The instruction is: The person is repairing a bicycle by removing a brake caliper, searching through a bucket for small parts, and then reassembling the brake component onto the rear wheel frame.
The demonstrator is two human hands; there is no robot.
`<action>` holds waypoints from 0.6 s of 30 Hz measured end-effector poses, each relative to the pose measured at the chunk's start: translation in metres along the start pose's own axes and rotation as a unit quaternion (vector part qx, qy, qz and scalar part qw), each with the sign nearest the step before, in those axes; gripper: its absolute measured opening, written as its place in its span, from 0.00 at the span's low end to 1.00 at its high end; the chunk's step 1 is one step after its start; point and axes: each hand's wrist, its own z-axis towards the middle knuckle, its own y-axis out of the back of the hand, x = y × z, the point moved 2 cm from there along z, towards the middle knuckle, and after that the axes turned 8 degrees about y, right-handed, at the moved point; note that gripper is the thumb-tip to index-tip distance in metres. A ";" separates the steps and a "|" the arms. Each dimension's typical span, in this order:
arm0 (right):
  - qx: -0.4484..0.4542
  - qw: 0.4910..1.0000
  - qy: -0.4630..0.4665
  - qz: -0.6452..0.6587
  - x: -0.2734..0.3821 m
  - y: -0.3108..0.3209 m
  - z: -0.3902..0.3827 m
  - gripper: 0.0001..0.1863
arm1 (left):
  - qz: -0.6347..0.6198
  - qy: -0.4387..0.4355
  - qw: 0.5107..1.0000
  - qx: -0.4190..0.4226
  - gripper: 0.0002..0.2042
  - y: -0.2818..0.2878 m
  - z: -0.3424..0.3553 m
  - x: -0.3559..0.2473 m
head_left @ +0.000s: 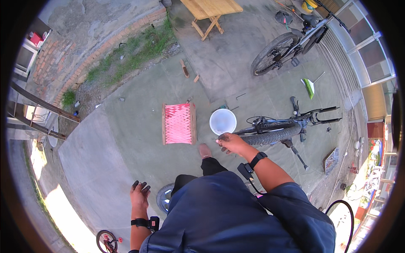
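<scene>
My right hand (232, 143) is beside the near rim of a white bucket (222, 121), its fingers pinched together. Something small and pale shows at the fingertips, too small to name. My left hand (140, 195) hangs out to the left, away from any object, with dark-stained fingers apart and nothing in them. Just right of the bucket lies a bicycle frame (310, 118) with a knobbly tyre (270, 135) close to my right hand. A low stool (179, 124) with a pink-and-white woven seat and wooden sides stands left of the bucket.
A brush (184, 68) and a small wooden block (196, 78) lie beyond the stool. Farther off are a wooden folding table (211, 8), a standing bicycle (280, 52) and a green broom head (309, 87). A small red bike (107, 242) is at lower left. Grass (126, 61) borders the paving.
</scene>
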 end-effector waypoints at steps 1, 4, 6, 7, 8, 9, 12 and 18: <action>0.000 1.000 0.002 0.022 0.005 -0.002 0.005 0.26 | -0.001 0.002 1.000 -0.006 0.24 0.004 0.004 -0.007; -0.043 0.997 0.014 0.067 0.029 0.000 0.020 0.25 | -0.006 0.014 1.000 0.014 0.23 0.001 0.028 -0.040; -0.077 0.993 0.012 0.089 0.058 -0.005 0.038 0.25 | 0.005 0.016 1.000 0.025 0.23 -0.007 0.051 -0.086; -0.090 0.991 0.004 0.100 0.070 -0.008 0.048 0.25 | 0.012 0.017 0.999 0.031 0.23 -0.010 0.063 -0.109; -0.104 0.989 -0.001 0.107 0.084 -0.013 0.059 0.25 | 0.016 0.016 0.999 0.040 0.23 -0.012 0.081 -0.132; -0.114 0.986 -0.018 0.120 0.098 -0.017 0.071 0.25 | 0.021 0.015 0.998 0.050 0.23 -0.013 0.100 -0.156; -0.148 0.976 -0.067 0.143 0.119 -0.015 0.081 0.25 | 0.038 0.022 0.996 0.077 0.22 -0.027 0.137 -0.193; -0.244 0.944 -0.043 0.216 0.206 -0.047 0.119 0.26 | 0.071 0.012 0.990 0.123 0.20 -0.014 0.228 -0.322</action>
